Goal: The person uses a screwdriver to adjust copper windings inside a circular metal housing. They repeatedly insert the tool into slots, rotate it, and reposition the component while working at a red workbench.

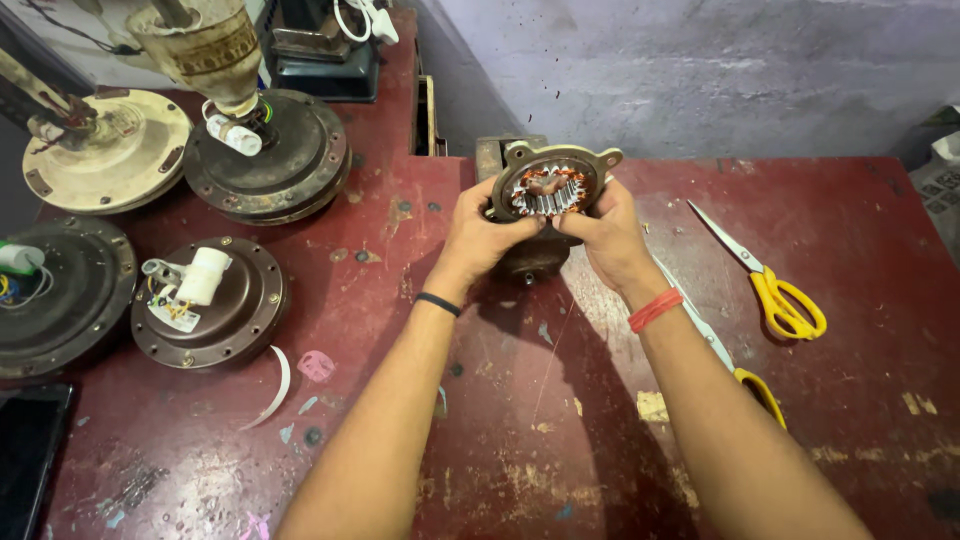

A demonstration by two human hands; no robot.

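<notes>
Step in hand, as judged: inspecting a motor stator (548,190) held above the red surface (600,430). Left hand (483,235) and right hand (605,235) each keep a closed grip on its rim — thumbs at the windings. Next move calls for steady support. Scissors (775,290) lie right; fan motors (210,300) left; grey wall behind.
</notes>
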